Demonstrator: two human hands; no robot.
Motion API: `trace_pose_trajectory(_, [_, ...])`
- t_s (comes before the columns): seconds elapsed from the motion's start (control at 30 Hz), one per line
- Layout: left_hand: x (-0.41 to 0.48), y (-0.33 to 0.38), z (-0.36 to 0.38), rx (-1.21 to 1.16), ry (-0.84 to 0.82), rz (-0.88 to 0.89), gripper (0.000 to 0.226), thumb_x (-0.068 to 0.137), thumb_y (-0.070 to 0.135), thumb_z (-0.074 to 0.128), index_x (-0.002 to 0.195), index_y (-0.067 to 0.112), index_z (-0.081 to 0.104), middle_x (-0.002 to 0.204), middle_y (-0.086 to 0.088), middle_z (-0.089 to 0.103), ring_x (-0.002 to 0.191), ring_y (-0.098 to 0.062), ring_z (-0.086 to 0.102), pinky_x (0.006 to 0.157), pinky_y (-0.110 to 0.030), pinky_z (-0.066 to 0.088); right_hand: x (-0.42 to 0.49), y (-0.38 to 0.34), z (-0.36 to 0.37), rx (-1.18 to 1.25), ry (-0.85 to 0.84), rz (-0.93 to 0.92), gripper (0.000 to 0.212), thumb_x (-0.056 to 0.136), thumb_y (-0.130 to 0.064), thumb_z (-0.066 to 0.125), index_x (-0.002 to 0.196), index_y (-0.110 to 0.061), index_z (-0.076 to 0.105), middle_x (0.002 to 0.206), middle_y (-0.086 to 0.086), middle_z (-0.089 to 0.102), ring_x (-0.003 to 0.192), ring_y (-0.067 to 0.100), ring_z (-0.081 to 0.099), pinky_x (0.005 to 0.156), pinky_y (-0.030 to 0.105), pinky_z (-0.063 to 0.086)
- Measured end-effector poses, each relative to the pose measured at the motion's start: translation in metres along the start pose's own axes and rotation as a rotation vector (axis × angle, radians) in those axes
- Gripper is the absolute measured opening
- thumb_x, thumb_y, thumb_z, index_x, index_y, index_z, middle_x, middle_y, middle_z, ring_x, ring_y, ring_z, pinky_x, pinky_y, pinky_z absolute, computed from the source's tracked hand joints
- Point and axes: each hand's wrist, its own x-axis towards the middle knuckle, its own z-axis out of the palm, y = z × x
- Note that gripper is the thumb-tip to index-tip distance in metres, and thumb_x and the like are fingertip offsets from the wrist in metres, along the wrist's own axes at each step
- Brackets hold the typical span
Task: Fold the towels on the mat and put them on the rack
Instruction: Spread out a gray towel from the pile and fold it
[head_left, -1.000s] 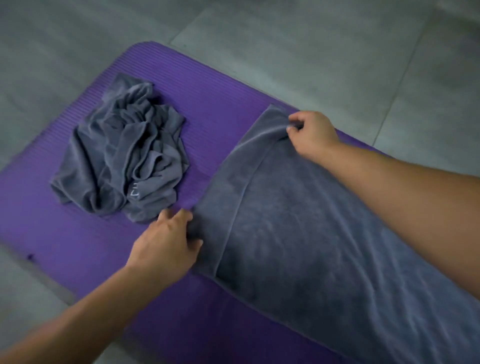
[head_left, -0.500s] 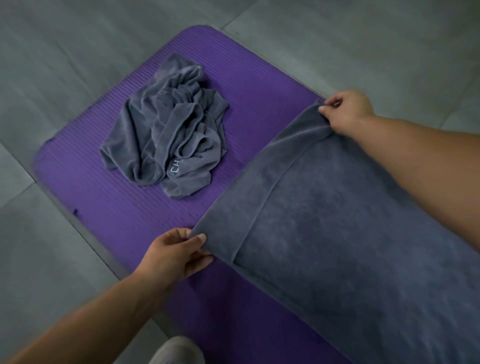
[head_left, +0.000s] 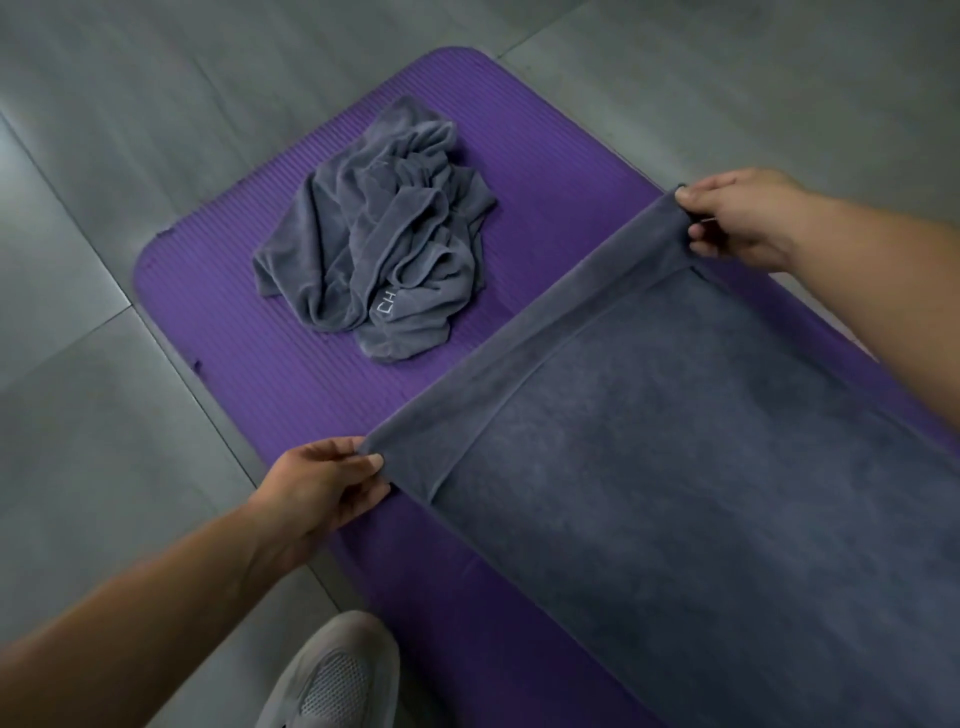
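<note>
The left hand (head_left: 322, 486) pinches the near corner of the spread towel (head_left: 701, 467), thumb on top, fingers under the hem. The right hand (head_left: 737, 221) grips the far corner of the same edge, so the hem runs taut between them, lifted slightly off the purple mat (head_left: 249, 364). The rest of this towel lies flat along the mat. Beyond the held edge, a crumpled towel (head_left: 384, 260) sits heaped on the mat. A grey shoe (head_left: 332, 675) stands on the floor (head_left: 104, 156) just beside the mat's near side.
</note>
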Motion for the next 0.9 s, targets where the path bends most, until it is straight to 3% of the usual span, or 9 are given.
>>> trace_pose_trajectory(0.1, [-0.006, 0.001, 0.004, -0.143, -0.06, -0.024, 0.012, 0.092, -0.011, 0.057, 0.094, -0.003, 0.066, 0.089, -0.016, 0.07, 0.078, -0.02, 0.071, 0.063, -0.025, 0.062, -0.006, -0.008, 0.004, 0.084, 0.045, -0.025, 0.017, 0.101, -0.018, 0.06, 0.085, -0.024, 0.055, 0.083, 0.0, 0.056, 0.063, 0.012, 0.054, 0.048, 0.022, 0.055])
trace_pose_trajectory(0.2, [-0.021, 0.008, 0.012, -0.094, -0.148, 0.076, 0.002, 0.087, 0.001, 0.065, 0.088, 0.001, 0.067, 0.082, -0.015, 0.07, 0.076, -0.019, 0.069, 0.069, -0.026, 0.063, -0.017, -0.017, 0.005, 0.135, 0.09, -0.063, 0.02, 0.102, -0.016, 0.056, 0.084, -0.024, 0.055, 0.085, -0.002, 0.052, 0.064, 0.01, 0.05, 0.06, 0.028, 0.062])
trace_pose_trajectory(0.37, [-0.058, 0.002, 0.032, 0.288, -0.356, 0.393, 0.021, 0.075, 0.009, 0.073, 0.09, -0.004, 0.068, 0.083, -0.018, 0.07, 0.077, -0.018, 0.069, 0.079, -0.026, 0.06, -0.052, 0.006, -0.02, 0.2, 0.033, -0.046, 0.024, 0.098, -0.039, 0.063, 0.082, -0.023, 0.055, 0.056, -0.003, 0.05, 0.052, 0.009, 0.055, 0.065, 0.032, 0.061])
trace_pose_trajectory(0.47, [-0.079, -0.015, 0.048, 0.577, -0.475, 0.552, 0.023, 0.076, 0.013, 0.076, 0.089, -0.005, 0.071, 0.086, -0.017, 0.075, 0.08, -0.018, 0.069, 0.081, -0.028, 0.057, -0.081, 0.031, -0.046, 0.157, 0.068, -0.041, 0.039, 0.088, -0.058, 0.067, 0.079, -0.022, 0.055, 0.051, -0.004, 0.058, 0.049, 0.011, 0.061, 0.051, 0.027, 0.058])
trace_pose_trajectory(0.57, [-0.106, -0.027, 0.064, 0.889, -0.642, 0.605, 0.018, 0.079, 0.021, 0.079, 0.09, 0.007, 0.076, 0.087, 0.001, 0.077, 0.085, -0.009, 0.072, 0.084, -0.023, 0.055, -0.115, 0.05, -0.076, 0.126, 0.084, -0.084, 0.027, 0.093, -0.038, 0.07, 0.079, -0.023, 0.052, 0.052, -0.004, 0.061, 0.046, 0.009, 0.064, 0.047, 0.023, 0.056])
trace_pose_trajectory(0.67, [-0.131, -0.045, 0.087, 1.191, -0.82, 0.683, 0.009, 0.083, 0.028, 0.081, 0.091, 0.026, 0.077, 0.093, 0.014, 0.075, 0.092, -0.006, 0.071, 0.085, -0.018, 0.052, -0.145, 0.077, -0.121, 0.113, 0.145, -0.119, 0.023, 0.092, -0.012, 0.069, 0.078, -0.022, 0.054, 0.067, 0.003, 0.063, 0.051, 0.014, 0.068, 0.05, 0.028, 0.058])
trace_pose_trajectory(0.73, [-0.149, -0.066, 0.113, 1.274, -0.925, 0.759, 0.009, 0.085, 0.033, 0.081, 0.091, 0.034, 0.074, 0.094, 0.018, 0.072, 0.091, -0.003, 0.071, 0.082, -0.015, 0.051, -0.166, 0.098, -0.155, 0.137, 0.185, -0.126, 0.023, 0.09, -0.003, 0.065, 0.078, -0.021, 0.058, 0.072, 0.003, 0.063, 0.06, 0.018, 0.068, 0.055, 0.032, 0.061])
trace_pose_trajectory(0.9, [-0.192, -0.165, 0.22, 1.336, -1.161, 0.922, 0.019, 0.087, 0.045, 0.07, 0.1, 0.032, 0.07, 0.095, 0.024, 0.068, 0.088, 0.01, 0.066, 0.08, -0.01, 0.047, -0.219, 0.191, -0.251, 0.297, 0.336, -0.088, 0.031, 0.091, 0.009, 0.053, 0.079, -0.018, 0.062, 0.076, 0.004, 0.066, 0.062, 0.014, 0.068, 0.055, 0.033, 0.059])
